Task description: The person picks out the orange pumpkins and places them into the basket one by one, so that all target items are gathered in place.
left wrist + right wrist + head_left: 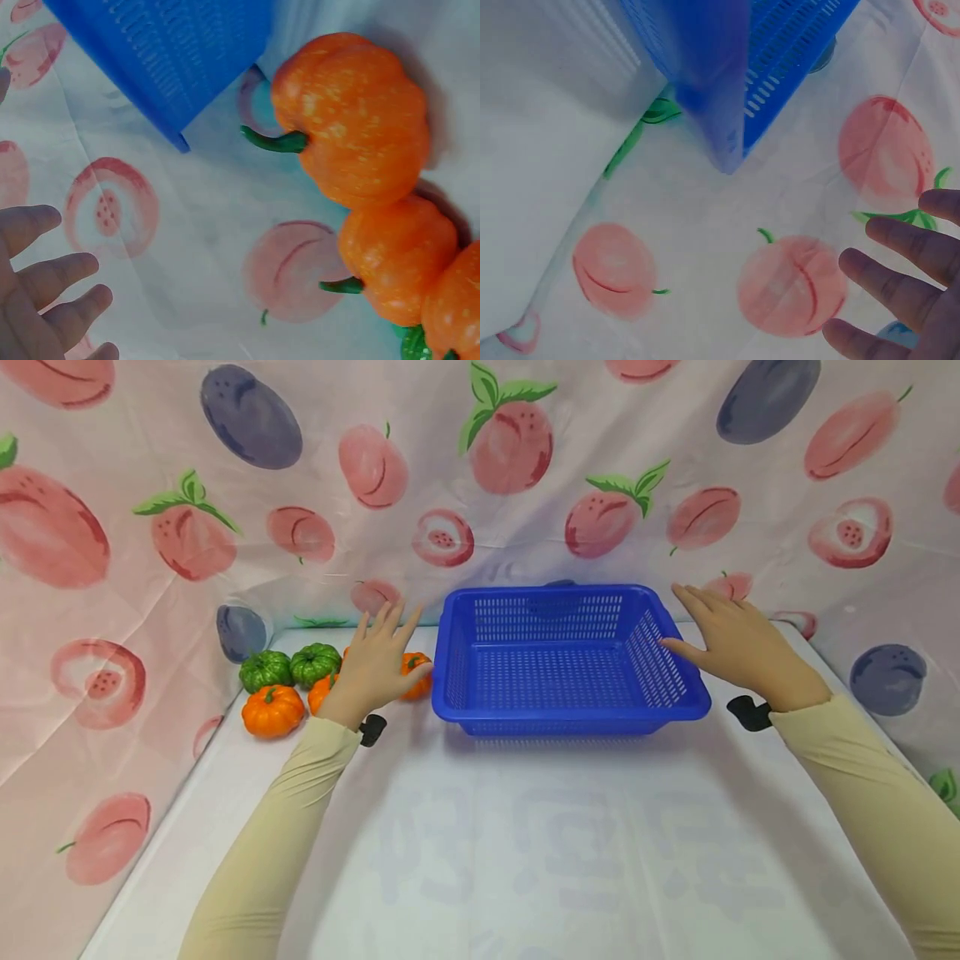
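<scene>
A blue plastic basket (562, 716) with slotted walls sits on the white table, nothing inside it. Just left of its rim is my left hand (371, 668), fingers spread and straight, its thumb pointing at the basket's side. My right hand (738, 643) is held out at the opposite side, fingers extended and thumb close to the right rim; whether either thumb touches is hard to tell. Neither hand holds anything. Behind and beside the left hand lie several small orange pumpkins (273, 712) and green pumpkins (266, 671), some partly hidden by it. The left wrist view shows an orange pumpkin (360, 120) with a green stem.
Fruit-printed cloth (315, 443) hangs behind the table and along both sides. The basket stands near the back edge of the white tabletop (465, 860). A dark wrist mount (372, 730) sits at the left cuff, another (748, 713) at the right.
</scene>
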A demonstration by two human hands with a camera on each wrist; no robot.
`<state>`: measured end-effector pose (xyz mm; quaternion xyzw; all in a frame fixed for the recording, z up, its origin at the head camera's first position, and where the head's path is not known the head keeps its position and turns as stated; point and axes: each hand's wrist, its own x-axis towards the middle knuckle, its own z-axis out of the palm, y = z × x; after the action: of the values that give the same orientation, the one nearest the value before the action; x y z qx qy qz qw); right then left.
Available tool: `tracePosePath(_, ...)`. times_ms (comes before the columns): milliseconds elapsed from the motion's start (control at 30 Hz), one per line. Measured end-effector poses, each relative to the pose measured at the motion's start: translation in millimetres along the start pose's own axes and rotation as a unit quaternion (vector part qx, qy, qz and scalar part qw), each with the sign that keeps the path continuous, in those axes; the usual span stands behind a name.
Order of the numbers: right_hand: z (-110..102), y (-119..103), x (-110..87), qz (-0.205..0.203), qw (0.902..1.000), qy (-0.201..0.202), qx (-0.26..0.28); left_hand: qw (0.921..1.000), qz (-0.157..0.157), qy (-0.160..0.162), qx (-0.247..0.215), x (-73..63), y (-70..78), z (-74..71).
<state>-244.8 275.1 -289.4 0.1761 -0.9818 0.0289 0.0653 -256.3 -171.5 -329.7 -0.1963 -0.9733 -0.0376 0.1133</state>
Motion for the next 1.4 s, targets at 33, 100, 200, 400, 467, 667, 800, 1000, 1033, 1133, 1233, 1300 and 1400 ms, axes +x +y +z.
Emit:
tracePosePath(33,1.0,1.4,-0.8,0.005,1.0,-0.001,0.007,1.0,-0.001,-0.001,-0.002,-1.1,-1.1,0.5)
tracePosePath(100,2.9,4.3,-2.3,0.017,0.9995,-0.006,0.027,1.0,-0.001,-0.001,-0.009,-3.1,-3.2,1.8)
tracePosePath(200,5.1,8.6,-4.2,0.041,0.9967,-0.023,0.066,0.9998,0.004,0.001,-0.019,-6.2,-7.3,3.6)
tracePosePath(400,11.8,21.8,-4.9,0.064,0.9893,-0.037,0.125,0.9984,0.029,0.001,-0.048,-11.3,-15.5,6.1)
tracePosePath(467,14.3,25.9,-4.7,0.071,0.9873,-0.037,0.137,0.9979,0.033,-0.001,-0.057,-12.5,-18.1,7.5)
tracePosePath(667,19.1,33.5,-5.7,0.087,0.9751,-0.039,0.2,0.996,0.023,-0.009,-0.086,-16.5,-24.2,12.0)
tracePosePath(800,25.4,40.0,-6.2,0.08,0.9618,-0.03,0.26,0.9921,-0.009,-0.017,-0.124,-19.0,-28.9,16.3)
tracePosePath(1000,31.1,46.2,-8.4,0.074,0.9471,-0.027,0.311,0.9804,-0.061,-0.024,-0.186,-25.0,-36.4,26.0)
tracePosePath(1033,31.7,46.9,-8.6,0.077,0.9459,-0.028,0.314,0.9784,-0.065,-0.023,-0.195,-25.7,-37.3,27.4)
tracePosePath(1133,33.9,49.5,-8.9,0.087,0.9403,-0.031,0.328,0.9739,-0.075,-0.017,-0.213,-26.8,-38.5,31.7)
tracePosePath(1233,38.0,53.1,-8.6,0.096,0.9359,-0.031,0.338,0.9714,-0.085,-0.007,-0.222,-27.2,-38.1,35.3)
tracePosePath(1300,41.6,56.2,-8.1,0.095,0.9284,-0.03,0.358,0.9701,-0.094,0.0,-0.224,-27.2,-37.3,37.6)
tracePosePath(1400,47.3,61.4,-7.1,0.097,0.9156,-0.033,0.389,0.9694,-0.104,0.009,-0.222,-26.8,-36.3,41.0)
